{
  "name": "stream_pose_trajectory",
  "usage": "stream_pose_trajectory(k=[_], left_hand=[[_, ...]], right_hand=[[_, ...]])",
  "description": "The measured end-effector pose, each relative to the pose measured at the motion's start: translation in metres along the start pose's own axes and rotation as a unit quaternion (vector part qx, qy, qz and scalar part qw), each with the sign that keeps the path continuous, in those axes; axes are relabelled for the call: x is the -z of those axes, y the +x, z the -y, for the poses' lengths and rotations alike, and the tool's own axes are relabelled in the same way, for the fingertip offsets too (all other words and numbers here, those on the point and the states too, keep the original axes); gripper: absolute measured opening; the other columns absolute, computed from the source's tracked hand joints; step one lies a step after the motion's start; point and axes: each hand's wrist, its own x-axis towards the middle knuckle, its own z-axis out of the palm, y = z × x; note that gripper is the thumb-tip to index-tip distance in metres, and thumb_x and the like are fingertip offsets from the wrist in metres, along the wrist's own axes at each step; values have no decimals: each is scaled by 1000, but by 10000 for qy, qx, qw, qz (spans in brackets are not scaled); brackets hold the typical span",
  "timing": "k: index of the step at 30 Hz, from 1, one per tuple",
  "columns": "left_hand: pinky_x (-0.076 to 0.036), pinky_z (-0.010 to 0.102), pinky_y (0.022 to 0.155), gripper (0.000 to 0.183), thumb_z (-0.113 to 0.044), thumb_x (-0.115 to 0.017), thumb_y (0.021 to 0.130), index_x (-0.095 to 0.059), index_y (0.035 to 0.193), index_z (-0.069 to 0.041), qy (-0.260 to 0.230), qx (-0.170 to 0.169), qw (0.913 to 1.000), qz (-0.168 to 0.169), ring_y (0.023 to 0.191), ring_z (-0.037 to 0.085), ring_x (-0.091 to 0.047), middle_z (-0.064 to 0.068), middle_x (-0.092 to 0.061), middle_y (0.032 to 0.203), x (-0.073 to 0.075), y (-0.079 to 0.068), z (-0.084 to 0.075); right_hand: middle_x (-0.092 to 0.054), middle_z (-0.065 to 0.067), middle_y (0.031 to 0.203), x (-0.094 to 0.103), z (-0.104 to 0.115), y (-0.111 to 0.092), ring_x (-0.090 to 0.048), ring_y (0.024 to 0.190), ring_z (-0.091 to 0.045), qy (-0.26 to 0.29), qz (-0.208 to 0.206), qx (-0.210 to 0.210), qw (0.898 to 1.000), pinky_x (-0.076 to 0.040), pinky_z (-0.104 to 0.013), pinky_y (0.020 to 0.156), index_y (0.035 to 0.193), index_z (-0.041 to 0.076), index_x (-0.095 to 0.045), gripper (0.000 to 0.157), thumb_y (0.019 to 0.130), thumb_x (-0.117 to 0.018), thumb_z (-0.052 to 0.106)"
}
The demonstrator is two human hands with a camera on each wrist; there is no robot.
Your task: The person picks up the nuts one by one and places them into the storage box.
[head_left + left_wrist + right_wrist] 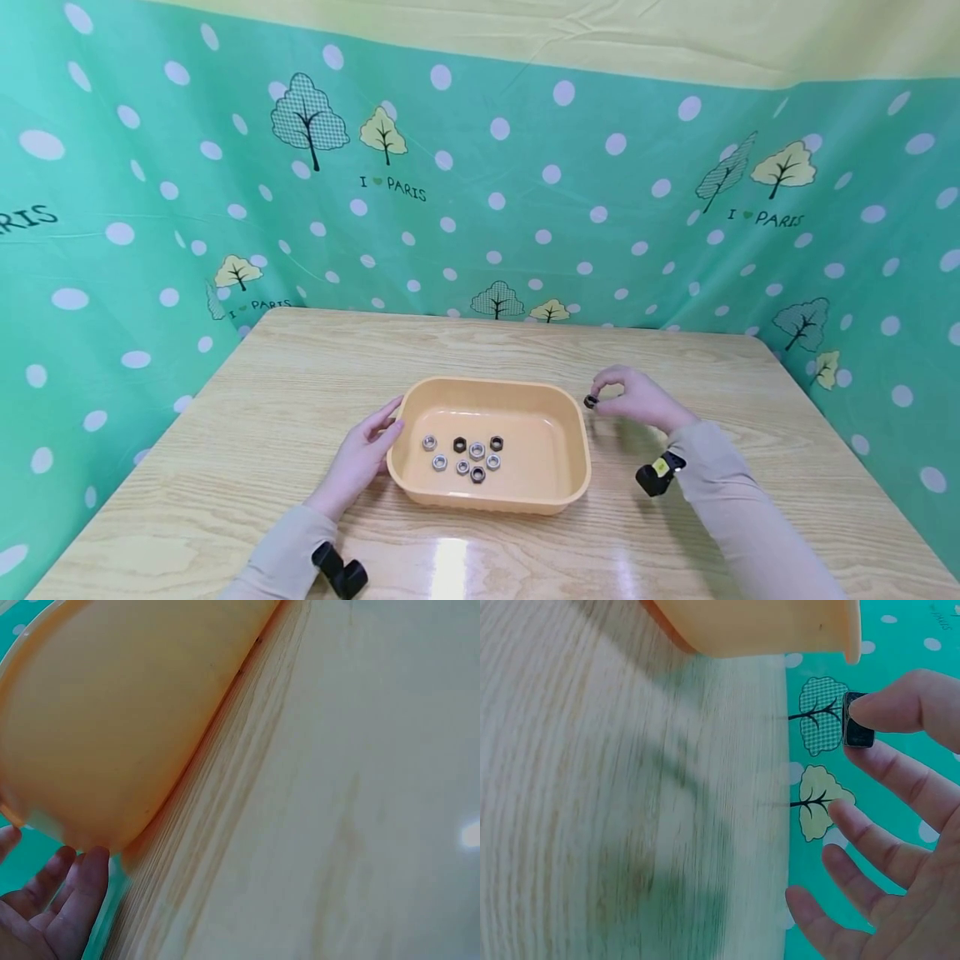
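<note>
A tan plastic basin [558, 446] stands on the table, with several silver hex nuts [477, 451] and black hex nuts [460, 445] lying on its floor, mostly left of the middle. My left hand [363, 458] rests at the basin's left end. In the left wrist view its fingertips [94, 859] touch the outer wall, the fingers fairly straight. To the right of the basin, my right hand [637, 400] pinches a black nut [860, 720] between thumb and index finger. The other three fingers are spread apart, as the right wrist view shows. This nut is just outside the basin's right rim.
The wooden table [300, 367] extends around the basin on all sides. A green dotted curtain [525, 208] hangs behind it and along both sides. Each wrist carries a small black camera [341, 571].
</note>
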Motion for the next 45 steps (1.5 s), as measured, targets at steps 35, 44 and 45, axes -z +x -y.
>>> stream_pose_trajectory(k=[35,44,45], left_hand=[[-60,33,72,49,-23,-50,99,-37,146,-17,78,127,9998,110,97,23,-63,22,-45,127,0,1,-3],[-60,33,72,49,-24,-50,99,-37,146,-17,88,116,9998,108,96,23,-63,22,-45,127,1,0,-3],[-60,33,72,49,-24,-50,99,-37,146,-17,98,112,9998,104,96,23,-63,22,-45,127,1,0,-3]], right_hand=[[-61,-21,119,9,25,9,-49,118,-39,25,15,74,10000,-44,-57,98,93,8,-68,14,79,-69,14],[-59,-21,123,6,35,15,-46,122,-39,57,49,65,10000,-44,-56,100,93,10,-68,15,80,-70,16],[-59,-21,123,6,36,16,-46,123,-39,51,53,73,9999,-44,-56,100,93,10,-68,15,80,-70,16]])
